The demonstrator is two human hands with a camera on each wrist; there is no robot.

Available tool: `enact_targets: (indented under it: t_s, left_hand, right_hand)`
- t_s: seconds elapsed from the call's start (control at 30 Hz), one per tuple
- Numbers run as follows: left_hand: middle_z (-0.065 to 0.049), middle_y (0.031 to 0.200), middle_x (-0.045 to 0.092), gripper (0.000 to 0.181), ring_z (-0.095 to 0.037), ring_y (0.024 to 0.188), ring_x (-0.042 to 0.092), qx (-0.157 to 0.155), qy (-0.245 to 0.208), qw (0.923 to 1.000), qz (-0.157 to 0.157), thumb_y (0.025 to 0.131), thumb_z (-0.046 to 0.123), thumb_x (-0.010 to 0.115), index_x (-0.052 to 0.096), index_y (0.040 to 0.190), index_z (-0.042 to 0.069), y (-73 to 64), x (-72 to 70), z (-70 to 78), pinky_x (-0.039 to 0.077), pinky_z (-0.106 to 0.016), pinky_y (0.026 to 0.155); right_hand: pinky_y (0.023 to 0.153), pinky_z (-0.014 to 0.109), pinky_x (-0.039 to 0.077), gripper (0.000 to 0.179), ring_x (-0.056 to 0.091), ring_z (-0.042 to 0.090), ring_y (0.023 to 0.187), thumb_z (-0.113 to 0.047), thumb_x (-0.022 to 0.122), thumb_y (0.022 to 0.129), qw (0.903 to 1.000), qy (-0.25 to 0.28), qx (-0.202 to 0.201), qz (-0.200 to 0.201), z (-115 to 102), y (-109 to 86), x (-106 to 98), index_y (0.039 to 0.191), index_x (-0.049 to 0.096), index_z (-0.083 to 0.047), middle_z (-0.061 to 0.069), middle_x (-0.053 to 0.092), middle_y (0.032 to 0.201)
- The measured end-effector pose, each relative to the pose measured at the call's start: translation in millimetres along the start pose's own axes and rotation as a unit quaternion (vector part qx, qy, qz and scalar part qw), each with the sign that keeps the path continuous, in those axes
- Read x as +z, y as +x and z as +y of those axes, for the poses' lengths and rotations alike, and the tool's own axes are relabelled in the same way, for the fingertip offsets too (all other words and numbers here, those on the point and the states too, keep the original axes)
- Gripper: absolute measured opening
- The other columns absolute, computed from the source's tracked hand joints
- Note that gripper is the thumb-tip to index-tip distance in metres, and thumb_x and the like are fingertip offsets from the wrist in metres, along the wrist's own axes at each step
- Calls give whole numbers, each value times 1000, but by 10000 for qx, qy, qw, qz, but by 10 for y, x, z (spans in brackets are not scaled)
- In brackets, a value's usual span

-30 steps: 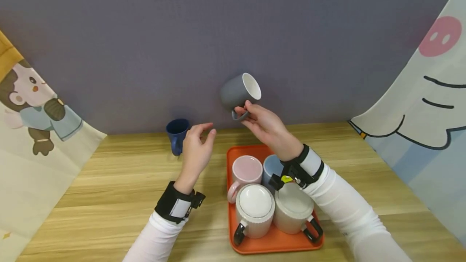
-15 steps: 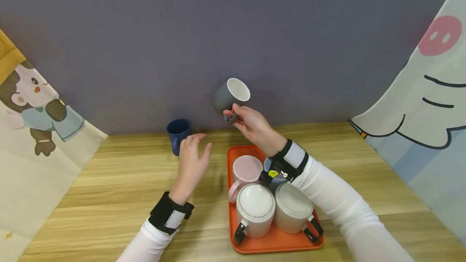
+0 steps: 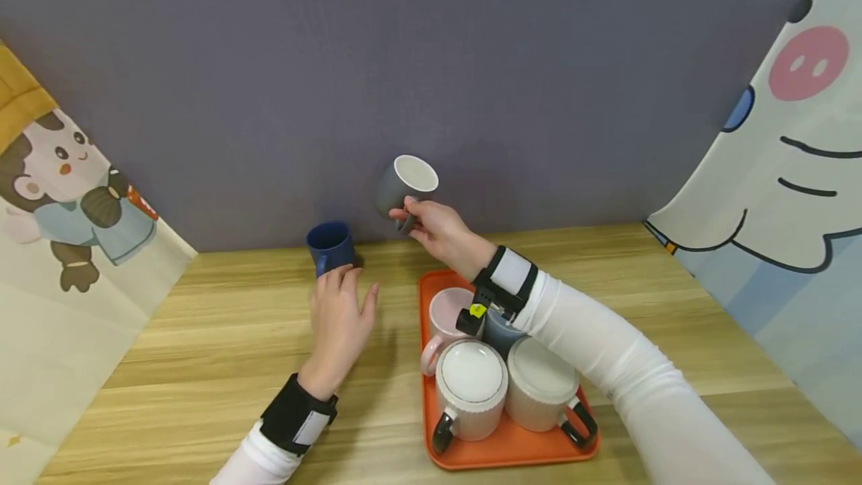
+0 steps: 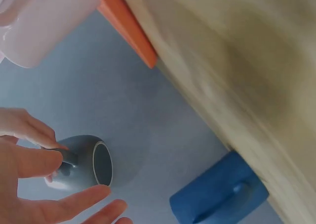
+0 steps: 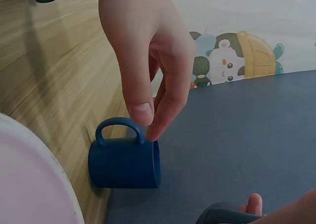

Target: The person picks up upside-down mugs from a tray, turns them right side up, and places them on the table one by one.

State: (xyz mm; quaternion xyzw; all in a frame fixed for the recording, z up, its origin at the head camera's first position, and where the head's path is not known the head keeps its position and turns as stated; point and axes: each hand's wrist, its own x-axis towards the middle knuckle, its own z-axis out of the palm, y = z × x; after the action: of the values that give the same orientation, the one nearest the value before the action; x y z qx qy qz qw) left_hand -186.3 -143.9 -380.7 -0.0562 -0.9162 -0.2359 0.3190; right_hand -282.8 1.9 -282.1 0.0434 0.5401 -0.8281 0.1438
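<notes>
My right hand [image 3: 444, 232] pinches the handle of a dark grey mug [image 3: 392, 191], white inside. The mug is tilted, raised above the table in front of the back wall. A navy blue mug [image 3: 334, 247] stands upright at the table's back edge. Just in front of it hovers my left hand [image 3: 340, 324], fingers loosely extended and holding nothing. The right wrist view shows those left fingers over the blue mug [image 5: 123, 163] near its handle; whether they touch cannot be told. In the left wrist view the grey mug [image 4: 81, 155] lies partly behind the left fingers.
An orange tray [image 3: 518, 456] stands right of centre. It bears upside-down mugs: a pink mug [image 3: 444, 309], a light blue mug [image 3: 501, 335] partly hidden by my right wrist, a white mug [image 3: 471, 388] and a greyish mug [image 3: 542, 388], both with black handles. Behind rises a grey wall [image 3: 431, 58].
My right hand has carried the grey mug leftward and lower, turning its opening more upward. My left hand has shifted slightly left and down, its fingers now in front of the blue mug.
</notes>
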Motion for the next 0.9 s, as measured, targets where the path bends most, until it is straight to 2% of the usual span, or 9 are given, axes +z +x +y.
enact_targets:
  t_s: [0.13,0.23,0.37,0.43,0.53,0.67,0.77,0.83,0.9]
  left_hand:
    - [-23,120,57,36,-40,113,48,-25,111,9999,-88,87,20,67,62,111,-7,-50,-18,-77,39,-56,90]
    - [-24,120,57,38,-41,112,49,-76,141,9998,-104,86,20,68,62,111,-7,-89,-38,-150,39,-55,87]
    - [-24,118,58,37,-41,109,50,-114,225,9997,-20,85,19,69,63,110,-8,-134,-81,-241,39,-54,81]
    - [-24,117,58,36,-41,108,50,-129,273,9995,13,85,19,69,63,109,-8,-150,-102,-277,39,-54,80]
    - [-25,118,58,37,-42,109,49,-181,276,9995,-26,86,19,68,62,109,-8,-168,-141,-315,39,-55,81]
    - [-26,118,57,37,-43,111,48,-286,264,9992,-64,85,18,68,62,110,-9,-191,-202,-370,38,-56,83]
    - [-26,117,57,37,-43,110,48,-302,309,9991,-24,85,18,68,62,109,-9,-205,-240,-414,38,-57,82]
    - [-27,116,58,37,-44,110,48,-309,352,9989,6,85,18,68,62,109,-10,-213,-265,-440,38,-57,82]
    - [-27,116,57,37,-44,110,48,-321,392,9987,11,85,18,68,62,109,-10,-219,-286,-467,38,-57,82]
  right_hand:
    - [104,34,42,26,60,23,109,-11,50,98,9998,-99,-31,151,60,27,56,119,56,4,8,66,84]
    - [103,33,43,26,58,25,116,-12,52,97,9990,-330,-82,276,112,35,95,117,57,6,18,70,101]
    - [100,32,44,25,57,25,119,-13,54,97,9975,-578,-118,390,182,69,154,112,59,6,22,63,117]
    - [93,28,46,24,57,24,118,-13,56,96,9970,-614,-104,454,213,102,183,110,60,5,22,63,116]
    - [75,22,42,25,56,23,118,-14,57,95,9962,-702,-50,520,259,147,226,112,61,5,21,63,113]
    - [74,23,46,28,62,24,111,-12,59,94,9959,-638,-9,640,329,196,298,114,62,6,21,65,112]
    - [60,18,45,26,67,24,103,-13,61,92,9942,-673,68,834,381,235,351,112,64,5,20,68,108]
    - [47,16,32,25,67,24,100,-13,63,91,9928,-729,119,948,410,258,376,110,65,4,20,68,105]
    - [42,16,27,24,68,24,99,-13,64,90,9913,-805,125,1035,442,272,395,108,65,3,20,68,102]
